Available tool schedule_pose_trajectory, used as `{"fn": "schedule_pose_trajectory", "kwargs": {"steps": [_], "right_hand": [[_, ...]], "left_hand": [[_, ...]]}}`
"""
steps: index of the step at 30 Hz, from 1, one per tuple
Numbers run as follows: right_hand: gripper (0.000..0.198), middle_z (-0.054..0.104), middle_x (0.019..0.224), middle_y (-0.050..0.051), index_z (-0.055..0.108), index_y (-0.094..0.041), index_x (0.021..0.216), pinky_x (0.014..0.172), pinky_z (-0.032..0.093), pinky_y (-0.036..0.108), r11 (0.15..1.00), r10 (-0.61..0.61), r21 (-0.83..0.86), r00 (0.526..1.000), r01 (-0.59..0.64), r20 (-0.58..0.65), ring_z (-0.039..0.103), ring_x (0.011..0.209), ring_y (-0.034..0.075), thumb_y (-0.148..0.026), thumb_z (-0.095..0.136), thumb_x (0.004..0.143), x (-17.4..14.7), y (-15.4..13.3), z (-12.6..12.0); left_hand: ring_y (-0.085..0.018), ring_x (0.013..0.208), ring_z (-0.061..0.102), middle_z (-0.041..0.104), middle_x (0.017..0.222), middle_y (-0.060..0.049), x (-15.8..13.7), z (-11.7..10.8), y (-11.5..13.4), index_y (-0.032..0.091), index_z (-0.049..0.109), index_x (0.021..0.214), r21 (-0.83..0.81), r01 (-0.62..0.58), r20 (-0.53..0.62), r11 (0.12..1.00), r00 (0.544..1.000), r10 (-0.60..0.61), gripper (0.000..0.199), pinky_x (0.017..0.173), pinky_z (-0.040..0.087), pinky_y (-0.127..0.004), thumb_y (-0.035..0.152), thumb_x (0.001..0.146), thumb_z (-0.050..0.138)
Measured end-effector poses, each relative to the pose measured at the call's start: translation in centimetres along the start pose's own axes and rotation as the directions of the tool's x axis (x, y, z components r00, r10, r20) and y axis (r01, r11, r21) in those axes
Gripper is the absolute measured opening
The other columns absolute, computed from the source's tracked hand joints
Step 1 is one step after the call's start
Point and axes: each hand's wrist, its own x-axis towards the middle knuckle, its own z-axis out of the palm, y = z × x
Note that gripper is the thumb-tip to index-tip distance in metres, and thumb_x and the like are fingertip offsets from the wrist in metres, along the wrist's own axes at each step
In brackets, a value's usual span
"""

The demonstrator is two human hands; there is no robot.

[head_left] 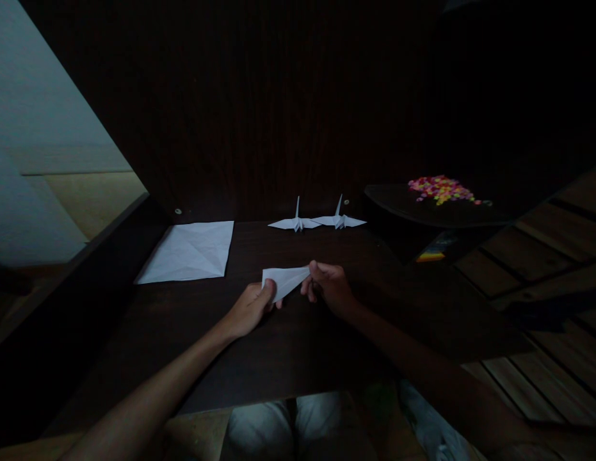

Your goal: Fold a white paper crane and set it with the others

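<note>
A folded piece of white paper (289, 278), tapering to a point on the right, is held between both hands above the dark tabletop. My left hand (256, 306) grips its wide left end, thumb on top and fingers underneath. At the narrow tip, my right hand (329, 285) pinches the paper between thumb and fingers. Beyond the hands stand two white paper cranes (298, 223) side by side, their wing tips meeting or overlapping. To the left lies a creased square sheet of white paper (192, 251).
A dark upright panel (259, 128) closes off the back of the table (158, 339), and a raised board (77, 275) runs along its left. On a rounded shelf (394, 202) at right sits a pile of small colourful pieces (442, 189). Wooden slats (542, 256) show at far right.
</note>
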Motion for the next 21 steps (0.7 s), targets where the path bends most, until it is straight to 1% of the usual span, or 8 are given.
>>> {"fn": "schedule_pose_trajectory", "kwargs": {"steps": [2,4,6,8,11,16,18,21], "right_hand": [[0.054,0.061,0.051,0.002,0.057,-0.015,0.057,0.035,0.035,0.021,1.000,0.003,-0.022,1.000,-0.002,0.007,0.047,0.035,0.008,-0.064,0.055,0.079,-0.01,-0.18,-0.12],[0.053,0.061,0.051,0.002,0.058,-0.015,0.056,0.035,0.034,0.021,0.999,0.000,-0.045,1.000,0.001,0.018,0.047,0.035,0.008,-0.063,0.056,0.079,-0.02,-0.34,-0.22],[0.053,0.062,0.052,0.003,0.059,-0.015,0.056,0.036,0.034,0.021,0.998,-0.008,-0.062,0.999,0.011,0.041,0.047,0.035,0.008,-0.062,0.056,0.080,-0.03,-0.44,-0.30],[0.051,0.063,0.053,0.003,0.060,-0.015,0.057,0.037,0.034,0.021,0.997,-0.025,-0.066,0.997,0.029,0.067,0.048,0.036,0.008,-0.060,0.057,0.081,-0.01,-0.45,-0.35],[0.049,0.063,0.054,0.003,0.063,-0.014,0.060,0.037,0.033,0.021,0.996,-0.039,-0.072,0.995,0.046,0.096,0.049,0.036,0.008,-0.058,0.058,0.081,0.03,-0.32,-0.41],[0.049,0.065,0.056,0.004,0.063,-0.013,0.062,0.036,0.033,0.021,0.998,-0.016,-0.056,0.993,0.022,0.120,0.048,0.035,0.008,-0.059,0.058,0.080,0.04,0.01,-0.41],[0.048,0.066,0.056,0.004,0.062,-0.013,0.062,0.036,0.033,0.020,0.998,-0.003,-0.061,0.991,0.011,0.131,0.049,0.035,0.008,-0.057,0.057,0.081,0.02,0.03,-0.39],[0.047,0.066,0.056,0.004,0.061,-0.013,0.061,0.035,0.033,0.020,0.998,0.020,-0.064,0.991,-0.011,0.131,0.049,0.034,0.008,-0.056,0.058,0.081,0.02,-0.12,-0.31]], "left_hand": [[-0.013,0.046,0.045,0.052,0.048,-0.001,-0.02,0.10,0.16,0.013,0.065,0.070,-0.041,0.042,0.032,0.998,0.999,-0.041,0.071,0.050,0.035,-0.024,0.073,0.085,0.029],[-0.016,0.054,0.056,0.063,0.057,-0.004,0.04,0.16,0.26,0.012,0.068,0.079,-0.102,0.050,0.029,0.994,0.998,-0.047,0.062,0.056,0.041,-0.024,0.067,0.085,0.041],[-0.020,0.070,0.063,0.070,0.072,-0.006,0.12,0.13,0.27,0.012,0.070,0.084,-0.139,0.014,-0.032,0.990,0.999,-0.019,0.054,0.065,0.046,-0.026,0.062,0.084,0.050],[-0.021,0.078,0.064,0.072,0.080,-0.007,0.18,0.02,0.19,0.013,0.071,0.083,-0.130,-0.025,-0.119,0.991,0.993,0.009,0.051,0.071,0.047,-0.027,0.061,0.082,0.054],[-0.020,0.072,0.063,0.071,0.076,-0.007,0.21,-0.13,-0.02,0.012,0.072,0.072,-0.145,-0.016,-0.196,0.989,0.981,-0.013,0.061,0.067,0.046,-0.027,0.068,0.080,0.050],[-0.020,0.067,0.062,0.070,0.072,-0.008,0.18,-0.14,-0.29,0.010,0.073,0.076,-0.310,0.042,-0.147,0.950,0.985,-0.091,0.061,0.065,0.047,-0.029,0.066,0.081,0.050],[-0.020,0.069,0.062,0.071,0.075,-0.007,0.16,-0.25,-0.24,0.010,0.074,0.077,-0.275,-0.003,-0.217,0.961,0.974,-0.060,0.054,0.065,0.045,-0.028,0.061,0.081,0.055],[-0.021,0.079,0.062,0.072,0.086,-0.007,0.15,-0.59,0.06,0.012,0.076,0.084,-0.160,-0.099,-0.322,0.982,0.946,0.043,0.041,0.070,0.044,-0.027,0.050,0.080,0.063]]}}
